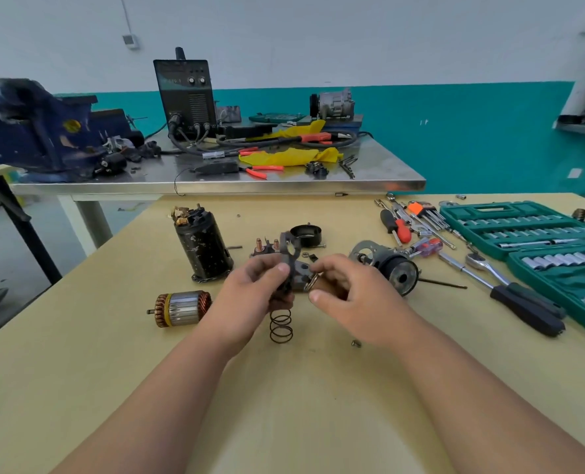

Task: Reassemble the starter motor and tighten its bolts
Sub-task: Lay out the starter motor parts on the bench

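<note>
Starter motor parts lie spread on the tan table (318,388). My left hand (250,295) grips a dark shift fork and plunger piece (293,258) above the table, with a coil spring (281,326) hanging below it. My right hand (349,289) pinches the plunger's right end, where a metal ring shows. The black motor housing (202,246) stands upright at the left. The copper-wound armature (181,308) lies on its side in front of it. The drive end housing (392,266) lies to the right, and a black end cap (305,235) and solenoid cap (265,249) sit behind my hands.
A green socket set (537,248) lies open at the right, with a ratchet (510,289), screwdrivers (395,227) and hex keys (424,212) beside it. A small screw (356,343) lies near my right wrist. A steel bench (216,179) behind holds a welder and a blue vise.
</note>
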The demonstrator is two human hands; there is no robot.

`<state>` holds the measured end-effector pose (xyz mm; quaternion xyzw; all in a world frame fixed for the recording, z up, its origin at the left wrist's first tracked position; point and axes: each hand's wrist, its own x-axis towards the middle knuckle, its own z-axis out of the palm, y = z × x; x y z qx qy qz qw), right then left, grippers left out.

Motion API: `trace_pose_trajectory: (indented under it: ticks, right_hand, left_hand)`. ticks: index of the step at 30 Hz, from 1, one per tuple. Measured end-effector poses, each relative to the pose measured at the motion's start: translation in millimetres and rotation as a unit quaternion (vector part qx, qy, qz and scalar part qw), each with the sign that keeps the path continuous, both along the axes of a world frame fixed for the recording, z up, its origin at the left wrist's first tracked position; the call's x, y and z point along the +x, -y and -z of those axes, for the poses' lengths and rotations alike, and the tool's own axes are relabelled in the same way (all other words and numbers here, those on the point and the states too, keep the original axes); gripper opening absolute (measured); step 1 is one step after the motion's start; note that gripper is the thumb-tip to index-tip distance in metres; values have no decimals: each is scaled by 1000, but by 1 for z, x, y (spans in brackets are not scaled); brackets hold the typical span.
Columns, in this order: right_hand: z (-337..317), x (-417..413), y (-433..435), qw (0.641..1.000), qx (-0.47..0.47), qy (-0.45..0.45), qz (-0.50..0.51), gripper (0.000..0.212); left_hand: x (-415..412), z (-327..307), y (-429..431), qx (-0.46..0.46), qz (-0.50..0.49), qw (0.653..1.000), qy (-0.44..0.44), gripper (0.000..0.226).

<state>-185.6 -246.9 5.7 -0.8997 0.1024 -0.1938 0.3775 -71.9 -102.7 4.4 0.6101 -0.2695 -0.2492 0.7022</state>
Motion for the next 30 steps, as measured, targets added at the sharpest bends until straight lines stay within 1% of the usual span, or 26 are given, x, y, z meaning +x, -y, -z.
trace_pose_trajectory:
  ticks: [3, 4, 6, 8, 10, 13, 16, 18, 19, 21, 24, 25, 28, 29, 30]
  right_hand:
    - [-1, -2, 6, 1000, -13, -18, 16, 29]
    - [-1, -3, 8, 999, -23, -26, 23, 28]
    - [-2, -3, 13, 996, -60, -52, 36, 24]
    - [-1, -2, 16, 989, -108, -88, 47, 16]
    - [0, 0, 17, 977, -158, -129, 58, 16]
    - [1, 2, 16, 964, -192, -174, 64, 20]
    - [2, 3, 16, 956, -213, -189, 71, 24]
    - [2, 4, 15, 953, -221, -194, 72, 25]
    - [1, 4, 15, 951, -225, -198, 72, 27]
    - [0, 4, 15, 946, -240, -203, 78, 31]
    - [-4, 2, 15, 944, -255, -186, 97, 35]
    - [-6, 2, 14, 946, -256, -171, 99, 34]
    - [-7, 3, 9, 951, -261, -139, 87, 32]
    - [-7, 3, 7, 952, -265, -135, 77, 32]
    - [-6, 4, 3, 952, -269, -132, 66, 32]
  left_hand:
    - [-7, 5, 2, 52, 33, 997, 42, 24]
    - [-10, 7, 2, 68, 28, 995, 72, 27]
    - [-12, 11, 4, 115, -2, 978, 175, 30]
    - [-15, 15, 6, 182, -30, 935, 303, 31]
    - [-18, 15, 9, 226, -34, 890, 393, 33]
    - [-20, 17, 11, 276, -24, 844, 460, 37]
    - [-19, 20, 13, 325, -10, 794, 514, 42]
    - [-18, 20, 12, 330, 0, 782, 529, 45]
    - [-17, 18, 11, 322, 2, 784, 531, 46]
    - [-12, 13, 6, 280, -11, 803, 526, 42]
    - [-1, 3, -7, 196, -65, 847, 491, 19]
    - [3, 0, -11, 176, -84, 861, 470, 12]
    - [15, -5, -22, 111, -129, 919, 356, 21]
    - [19, -6, -24, 100, -140, 932, 319, 20]
    - [23, -5, -25, 101, -148, 936, 304, 18]
